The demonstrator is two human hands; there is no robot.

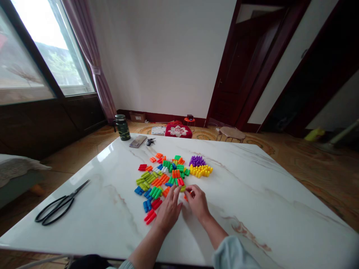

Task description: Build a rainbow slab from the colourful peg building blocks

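Across the white table point(252, 179), coloured pieces point(159, 180) lie spread, the left hand point(169, 209) at their near right side, thumb and fingers apart, the right hand point(198, 203) just right, curled by an orange piece point(186, 198), its grip unclear.

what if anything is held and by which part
The right hand seems to pinch an orange piece, its held part hidden; whether the left hand holds anything cannot be told.

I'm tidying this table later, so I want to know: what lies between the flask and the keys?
The head view shows a phone lying between the flask and the keys, on the white tabletop.
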